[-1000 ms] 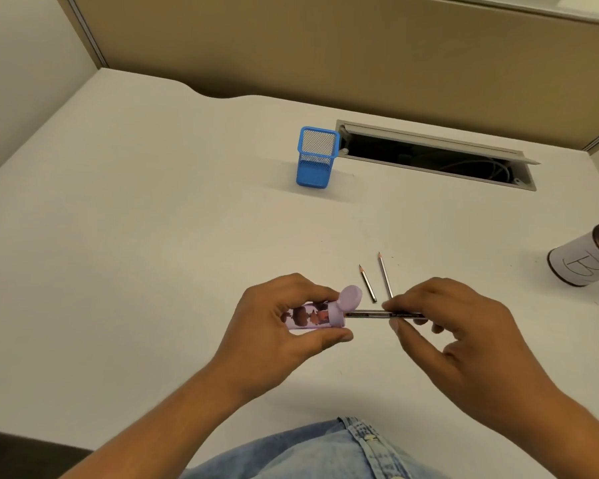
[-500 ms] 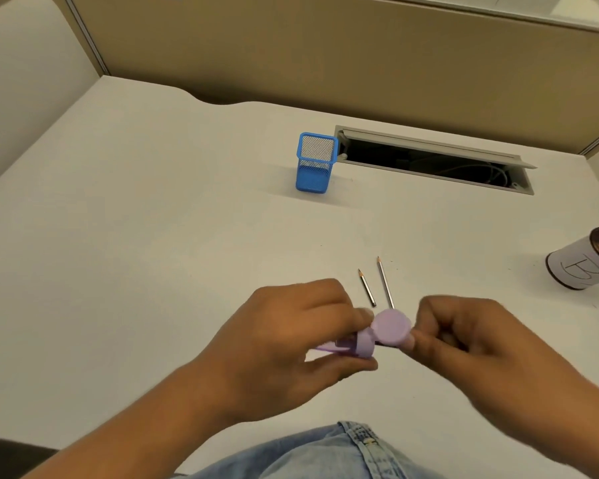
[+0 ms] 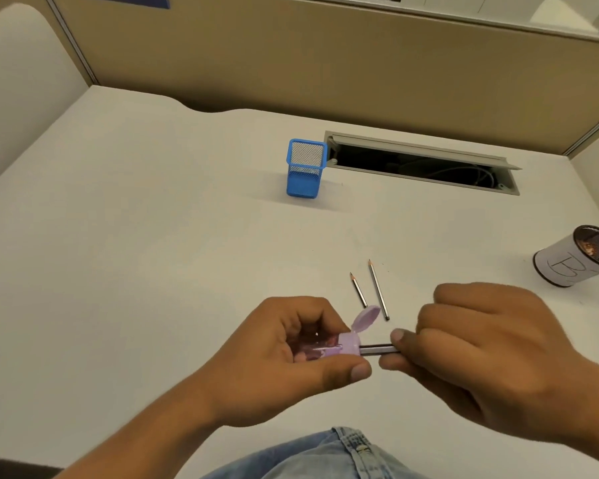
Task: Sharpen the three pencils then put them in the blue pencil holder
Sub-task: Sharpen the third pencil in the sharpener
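Head camera view, looking down at a white desk [image 3: 153,254]. Your left hand [image 3: 291,354] is clenched around a lilac sharpener [image 3: 329,347], its hinged lid [image 3: 366,318] flipped up. Your right hand [image 3: 481,350] pinches a pencil [image 3: 377,348] whose tip sits inside the sharpener. Two more pencils [image 3: 378,290] lie side by side just beyond your hands, points away from you. Farther back stands the blue pencil holder [image 3: 305,169], upright, beside a cable slot [image 3: 419,160].

Lower centre: dark pencil [image 3: 377,348] horizontal, tip inside lilac sharpener [image 3: 325,347]. Two pencils [image 3: 369,290] flat just above; blue mesh pencil holder [image 3: 305,169] upright, upper centre.
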The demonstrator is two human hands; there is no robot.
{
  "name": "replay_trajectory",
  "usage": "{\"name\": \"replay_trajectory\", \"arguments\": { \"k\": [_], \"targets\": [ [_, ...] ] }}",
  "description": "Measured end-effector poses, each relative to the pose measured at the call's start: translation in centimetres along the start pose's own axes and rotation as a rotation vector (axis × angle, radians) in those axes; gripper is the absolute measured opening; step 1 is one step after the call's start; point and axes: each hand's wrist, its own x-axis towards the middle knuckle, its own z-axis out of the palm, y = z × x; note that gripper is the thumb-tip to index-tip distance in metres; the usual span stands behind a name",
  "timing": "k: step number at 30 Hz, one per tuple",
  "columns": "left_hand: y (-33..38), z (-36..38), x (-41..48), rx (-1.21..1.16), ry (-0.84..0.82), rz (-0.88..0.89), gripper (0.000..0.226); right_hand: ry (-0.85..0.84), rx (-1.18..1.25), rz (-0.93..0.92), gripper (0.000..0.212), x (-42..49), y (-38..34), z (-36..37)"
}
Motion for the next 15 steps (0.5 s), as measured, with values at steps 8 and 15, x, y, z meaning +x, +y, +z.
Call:
{"name": "replay_trajectory", "arguments": {
  "k": [8, 15],
  "targets": [
    [-1.7, -0.1, 0.1, 0.648, 0.081, 0.379, 0.02, -0.318, 1.057, 1.041, 0.042, -0.5, -0.9, 2.1],
    [-1.8, 0.2, -0.1, 0.505, 0.081, 0.216, 0.018, -0.339, 0.94, 0.857, 0.03, -0.9, -0.7, 1.9]
  ]
}}
